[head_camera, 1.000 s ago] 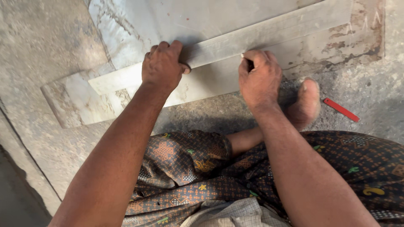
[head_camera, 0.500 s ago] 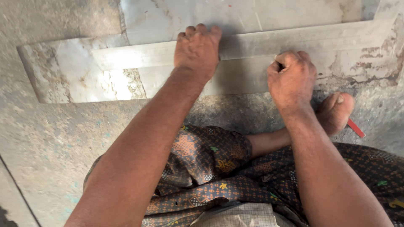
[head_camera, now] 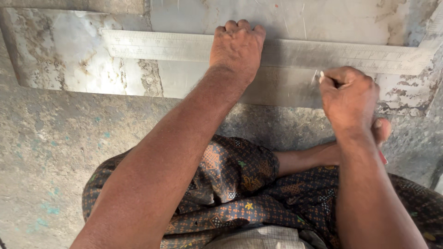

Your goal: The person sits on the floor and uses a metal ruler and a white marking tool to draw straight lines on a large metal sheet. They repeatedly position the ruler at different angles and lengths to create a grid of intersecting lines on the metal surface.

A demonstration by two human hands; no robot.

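The left hand (head_camera: 237, 46) covers the middle of the metal ruler (head_camera: 157, 46); the right hand (head_camera: 348, 99) hides nearly all of its marking tool (head_camera: 321, 76). The metal sheet (head_camera: 83, 60) runs past the top edge; ruler markings are too small to tell

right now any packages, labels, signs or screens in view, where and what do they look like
No packages, labels, signs or screens.
Only marked thing: long grey metal ruler, flat across the metal sheet, fine graduation marks along its edges, pinned by the left hand.
Right hand grips a thin marking tool beside it.

Metal ruler (head_camera: 157, 46) matt, worn; sheet metal (head_camera: 83, 60) dull, stained, scratched; concrete floor (head_camera: 60, 152) rough; patterned cloth (head_camera: 230, 184) soft.
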